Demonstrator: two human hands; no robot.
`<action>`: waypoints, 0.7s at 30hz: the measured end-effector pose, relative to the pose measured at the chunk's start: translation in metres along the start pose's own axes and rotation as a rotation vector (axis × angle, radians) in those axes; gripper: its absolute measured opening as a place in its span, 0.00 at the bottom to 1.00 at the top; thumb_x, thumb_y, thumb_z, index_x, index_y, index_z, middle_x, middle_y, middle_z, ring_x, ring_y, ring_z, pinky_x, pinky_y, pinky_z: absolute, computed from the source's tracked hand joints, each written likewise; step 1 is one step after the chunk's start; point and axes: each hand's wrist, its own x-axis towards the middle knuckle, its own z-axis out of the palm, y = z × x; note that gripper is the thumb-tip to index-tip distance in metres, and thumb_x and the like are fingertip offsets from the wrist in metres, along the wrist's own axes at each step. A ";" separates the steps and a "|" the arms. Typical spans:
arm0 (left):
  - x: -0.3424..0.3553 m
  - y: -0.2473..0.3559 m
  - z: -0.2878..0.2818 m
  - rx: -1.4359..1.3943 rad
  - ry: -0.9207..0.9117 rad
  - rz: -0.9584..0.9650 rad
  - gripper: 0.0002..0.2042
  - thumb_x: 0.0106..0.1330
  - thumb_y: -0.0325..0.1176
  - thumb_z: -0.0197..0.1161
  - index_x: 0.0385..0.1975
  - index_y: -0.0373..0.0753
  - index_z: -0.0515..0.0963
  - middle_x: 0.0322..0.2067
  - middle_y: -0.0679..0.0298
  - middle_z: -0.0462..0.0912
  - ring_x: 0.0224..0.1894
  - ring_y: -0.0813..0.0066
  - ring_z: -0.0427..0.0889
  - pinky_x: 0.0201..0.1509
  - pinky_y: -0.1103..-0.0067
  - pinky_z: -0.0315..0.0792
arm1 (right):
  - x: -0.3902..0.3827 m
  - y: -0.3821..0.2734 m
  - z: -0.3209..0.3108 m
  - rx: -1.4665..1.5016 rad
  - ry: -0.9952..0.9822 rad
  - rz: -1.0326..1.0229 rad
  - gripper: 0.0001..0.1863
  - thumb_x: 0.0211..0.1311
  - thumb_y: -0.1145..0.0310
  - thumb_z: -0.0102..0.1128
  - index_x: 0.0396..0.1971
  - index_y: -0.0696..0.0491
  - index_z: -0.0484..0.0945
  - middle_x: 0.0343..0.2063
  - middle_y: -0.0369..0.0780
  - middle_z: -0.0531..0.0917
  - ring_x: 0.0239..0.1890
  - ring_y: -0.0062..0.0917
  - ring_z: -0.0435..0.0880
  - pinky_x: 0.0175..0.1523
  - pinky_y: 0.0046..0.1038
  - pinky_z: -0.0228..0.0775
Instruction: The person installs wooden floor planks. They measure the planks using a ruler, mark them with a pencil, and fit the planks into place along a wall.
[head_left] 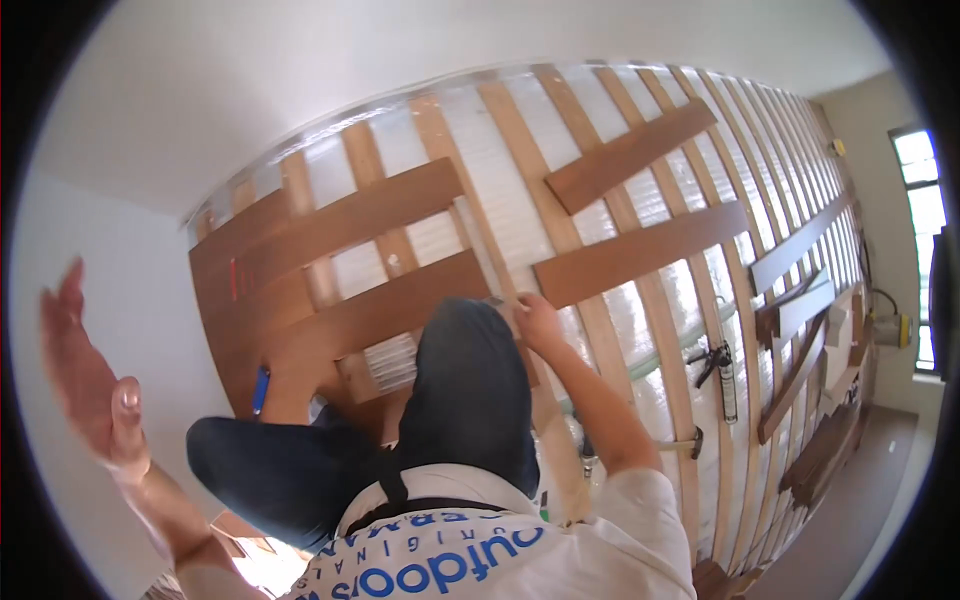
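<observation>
My left hand (pixel 90 375) is raised near the white wall at the left, its fingers stretched out and holding nothing. Beside my right knee, my right hand (pixel 540 325) is lowered to a wooden batten (pixel 497 250), close to the end of a brown floorboard (pixel 420 290). Its fingers are curled inward; what they grip, if anything, is hidden. Several brown boards lie fitted together at the left, with gaps between some of them. On these boards lie a blue, slim tool (pixel 261 390) and some thin red sticks (pixel 236 280).
Two loose floorboards (pixel 640 250) lie across the battens ahead to the right. Shiny clear sheeting shows between the battens. A caulking gun (pixel 725 380) and a hammer (pixel 692 443) lie at my right. Farther right are board offcuts (pixel 800 310) and a yellow-grey machine (pixel 890 330) below a window.
</observation>
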 end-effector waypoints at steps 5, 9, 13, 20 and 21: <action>-0.164 -0.030 0.040 -0.134 0.017 -0.812 0.33 0.82 0.47 0.58 0.82 0.41 0.60 0.75 0.52 0.72 0.78 0.58 0.69 0.83 0.61 0.57 | 0.062 -0.007 0.039 -0.120 -0.077 0.128 0.34 0.70 0.51 0.68 0.67 0.58 0.71 0.61 0.55 0.80 0.61 0.55 0.83 0.65 0.50 0.78; -0.313 -0.034 0.010 -0.417 0.181 -1.284 0.32 0.83 0.48 0.57 0.79 0.38 0.64 0.74 0.52 0.73 0.75 0.60 0.73 0.81 0.62 0.64 | 0.065 -0.009 0.045 -0.036 -0.074 0.194 0.33 0.69 0.55 0.70 0.64 0.60 0.71 0.60 0.57 0.78 0.62 0.57 0.81 0.65 0.51 0.77; -0.402 -0.033 -0.008 -0.029 -0.291 -0.878 0.31 0.83 0.49 0.56 0.77 0.35 0.66 0.73 0.47 0.72 0.71 0.54 0.78 0.77 0.61 0.71 | 0.058 0.013 0.041 0.195 -0.098 0.116 0.26 0.71 0.62 0.66 0.63 0.59 0.72 0.59 0.58 0.78 0.60 0.57 0.81 0.63 0.52 0.77; -0.400 0.037 0.024 -0.490 0.171 -1.716 0.31 0.82 0.49 0.57 0.76 0.34 0.68 0.71 0.49 0.75 0.70 0.55 0.79 0.76 0.61 0.73 | -0.002 0.120 -0.032 0.432 0.248 0.218 0.18 0.73 0.67 0.60 0.58 0.56 0.76 0.47 0.54 0.82 0.47 0.49 0.84 0.55 0.47 0.77; -0.396 0.037 0.044 -0.576 0.177 -1.738 0.31 0.82 0.49 0.58 0.75 0.34 0.68 0.71 0.49 0.76 0.69 0.55 0.79 0.76 0.61 0.73 | -0.017 0.175 -0.048 0.487 0.420 0.294 0.18 0.73 0.66 0.62 0.56 0.57 0.75 0.42 0.51 0.82 0.44 0.45 0.83 0.52 0.43 0.76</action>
